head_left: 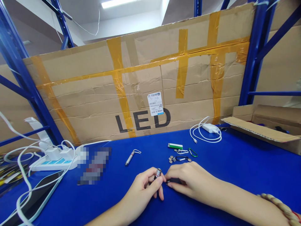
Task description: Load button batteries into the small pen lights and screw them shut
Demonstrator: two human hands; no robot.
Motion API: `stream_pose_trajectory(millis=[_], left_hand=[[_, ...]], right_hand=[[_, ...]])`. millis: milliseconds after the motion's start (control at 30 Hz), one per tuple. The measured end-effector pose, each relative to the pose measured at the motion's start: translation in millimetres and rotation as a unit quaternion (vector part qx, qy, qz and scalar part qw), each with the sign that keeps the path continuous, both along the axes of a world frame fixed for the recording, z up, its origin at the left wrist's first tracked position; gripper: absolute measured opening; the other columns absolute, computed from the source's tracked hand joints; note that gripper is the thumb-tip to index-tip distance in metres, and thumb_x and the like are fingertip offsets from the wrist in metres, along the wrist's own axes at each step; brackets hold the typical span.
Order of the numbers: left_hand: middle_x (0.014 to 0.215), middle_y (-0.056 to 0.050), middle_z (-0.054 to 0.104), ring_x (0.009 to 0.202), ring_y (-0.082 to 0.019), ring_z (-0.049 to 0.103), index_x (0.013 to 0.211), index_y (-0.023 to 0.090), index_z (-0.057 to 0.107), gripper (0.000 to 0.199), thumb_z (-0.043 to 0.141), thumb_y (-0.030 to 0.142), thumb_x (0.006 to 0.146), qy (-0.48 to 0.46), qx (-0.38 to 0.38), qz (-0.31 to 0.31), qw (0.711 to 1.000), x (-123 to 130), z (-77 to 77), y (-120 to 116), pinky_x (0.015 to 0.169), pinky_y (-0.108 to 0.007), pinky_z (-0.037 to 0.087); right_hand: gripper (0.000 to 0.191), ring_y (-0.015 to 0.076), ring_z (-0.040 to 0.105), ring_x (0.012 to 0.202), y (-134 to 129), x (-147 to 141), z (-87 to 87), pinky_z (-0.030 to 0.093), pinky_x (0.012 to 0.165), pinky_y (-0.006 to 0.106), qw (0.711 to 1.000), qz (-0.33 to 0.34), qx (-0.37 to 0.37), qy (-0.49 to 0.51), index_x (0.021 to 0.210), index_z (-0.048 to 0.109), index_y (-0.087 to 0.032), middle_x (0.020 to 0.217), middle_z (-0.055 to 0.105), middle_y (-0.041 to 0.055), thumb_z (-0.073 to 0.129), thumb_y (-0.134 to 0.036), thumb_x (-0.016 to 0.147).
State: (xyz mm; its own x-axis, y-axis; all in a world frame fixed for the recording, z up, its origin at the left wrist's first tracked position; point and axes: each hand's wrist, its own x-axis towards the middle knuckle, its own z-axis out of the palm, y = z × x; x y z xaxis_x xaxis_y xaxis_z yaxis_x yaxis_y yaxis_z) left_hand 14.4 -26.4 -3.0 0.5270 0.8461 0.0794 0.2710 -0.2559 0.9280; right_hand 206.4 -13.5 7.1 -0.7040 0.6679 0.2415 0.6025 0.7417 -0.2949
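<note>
The blue tabletop (237, 175) meets a tall cardboard sheet (195, 103) along its far edge; an open box (261, 129) bounds the far right, a power strip (53, 165) and phone (35, 196) the left. Open surface spreads right of the right forearm and between both arms. Just beyond the hands lie small discs (171, 161), carabiners and a green tube (175, 146). The left hand (148, 185) has thumb and fingers clamped on a small dark cylinder (158, 173), its long axis tilted, upper end pointing far and slightly right. Just right of it, the right hand (188, 179) pinches a small dark piece (167, 181), mostly hidden.
</note>
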Motion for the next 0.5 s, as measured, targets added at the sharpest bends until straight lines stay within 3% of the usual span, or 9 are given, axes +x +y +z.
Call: stream_pose_trajectory(millis=[500], left_hand=[[0.06,-0.002,0.055,0.058,-0.012,0.042,0.086,0.011,0.05,0.032,0.041,0.042,0.088,0.007,0.0,0.005,1.0,1.0,2.2,-0.4,0.058,-0.022,0.032]], right_hand=[[0.017,0.0127,0.06,0.077,1.5,1.3,-5.7,0.041,0.065,0.019,1.0,0.019,0.015,-0.011,0.094,0.064,-0.02,0.09,0.063,0.0019,0.049,-0.016,0.085]])
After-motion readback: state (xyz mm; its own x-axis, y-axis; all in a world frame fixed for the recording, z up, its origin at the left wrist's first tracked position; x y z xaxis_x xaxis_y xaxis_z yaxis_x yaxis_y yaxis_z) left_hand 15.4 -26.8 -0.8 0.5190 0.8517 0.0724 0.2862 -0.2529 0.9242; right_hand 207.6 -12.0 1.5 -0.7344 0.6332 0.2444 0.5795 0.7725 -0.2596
